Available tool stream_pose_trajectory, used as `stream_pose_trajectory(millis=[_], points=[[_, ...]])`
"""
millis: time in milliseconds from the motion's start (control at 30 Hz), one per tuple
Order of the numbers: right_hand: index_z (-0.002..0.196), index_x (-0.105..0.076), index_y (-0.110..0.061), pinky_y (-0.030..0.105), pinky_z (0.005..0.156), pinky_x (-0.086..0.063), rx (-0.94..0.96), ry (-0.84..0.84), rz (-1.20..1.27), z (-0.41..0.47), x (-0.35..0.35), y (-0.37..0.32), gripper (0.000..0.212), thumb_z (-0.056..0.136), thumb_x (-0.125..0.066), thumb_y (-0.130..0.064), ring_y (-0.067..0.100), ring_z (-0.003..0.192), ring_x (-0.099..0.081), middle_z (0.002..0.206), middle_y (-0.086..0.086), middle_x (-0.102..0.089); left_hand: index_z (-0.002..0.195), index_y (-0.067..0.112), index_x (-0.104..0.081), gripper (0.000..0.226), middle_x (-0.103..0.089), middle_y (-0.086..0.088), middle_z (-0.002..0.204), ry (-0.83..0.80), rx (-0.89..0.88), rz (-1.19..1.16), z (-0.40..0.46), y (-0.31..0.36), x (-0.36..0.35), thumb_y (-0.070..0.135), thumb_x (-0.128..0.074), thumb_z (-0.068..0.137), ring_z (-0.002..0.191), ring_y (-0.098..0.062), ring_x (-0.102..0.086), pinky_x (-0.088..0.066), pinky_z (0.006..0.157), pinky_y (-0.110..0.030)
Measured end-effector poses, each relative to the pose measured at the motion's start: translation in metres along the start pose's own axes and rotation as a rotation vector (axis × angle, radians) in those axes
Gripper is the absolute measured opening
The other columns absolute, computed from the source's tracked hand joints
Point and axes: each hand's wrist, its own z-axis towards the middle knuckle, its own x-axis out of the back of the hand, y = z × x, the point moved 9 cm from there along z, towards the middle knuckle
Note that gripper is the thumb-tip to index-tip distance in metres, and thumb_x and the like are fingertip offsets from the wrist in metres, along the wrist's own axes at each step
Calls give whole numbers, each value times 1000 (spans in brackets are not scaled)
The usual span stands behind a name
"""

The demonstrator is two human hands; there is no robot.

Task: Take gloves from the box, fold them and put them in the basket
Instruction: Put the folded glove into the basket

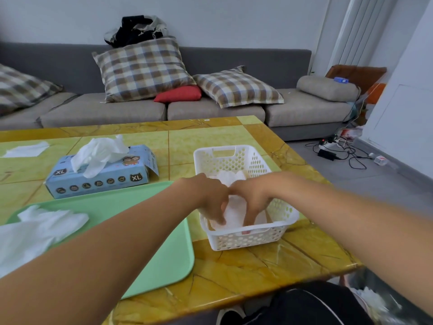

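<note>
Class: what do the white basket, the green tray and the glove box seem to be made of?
Basket: likely moulded plastic, matte white, with evenly punched holes. Tray: probably plastic, smooth mint green with a rounded rim. Glove box: printed cardboard, judging by its folded-out end flap.

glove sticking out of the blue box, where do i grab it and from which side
Pinch the bunched glove at its upper crumpled part, coming from above. It stands up out of the slot in the top of the box, so a straight upward pull should free it.

box [100, 174] behind tray [145, 207] | basket [246, 238] right of tray
</note>
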Motion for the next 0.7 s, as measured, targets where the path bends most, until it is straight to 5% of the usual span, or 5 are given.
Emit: stream_pose_trajectory(millis=[167,300,433,567,700], points=[[150,-40,-24,31,92,-45,-123,80,-79,-14,25,-9,87,78,-83,-49,21,123,-54,142,-4,-50,114,24,-72,23,-71,10,113,357,-82,-303,-35,-18,37,34,-65,94,105,-9,-62,-49,95,-31],[128,-64,-20,36,88,-51,94,540,65,-38,87,-85,48,87,-76,-42,18,102,-60,125,0,-64,100,22,-76,12,-74,10,98,674,71,-493,-120,-92,44,23,-69,91,90,-4,-66,-49,83,-22],[116,-71,-20,35,87,-54,391,529,219,-14,78,-211,31,88,-76,-33,15,93,-65,107,-2,-70,99,18,-74,11,-74,2,97,653,467,-552,-206,-190,-31,17,-70,89,87,-13,-67,-53,84,-28],[150,-43,-22,29,104,-42,482,376,104,41,38,-292,60,95,-66,-22,21,130,-52,149,2,-50,123,16,-66,38,-64,-8,126,583,807,-560,-270,-253,-101,18,-74,86,113,-26,-60,-46,95,-34],[161,-15,-29,43,115,-33,468,349,103,80,14,-325,78,98,-61,-26,32,144,-33,165,-1,-20,151,20,-38,81,-39,-7,153,290,826,-561,-289,-268,-144,36,-79,83,135,-29,-44,-39,110,-40]])
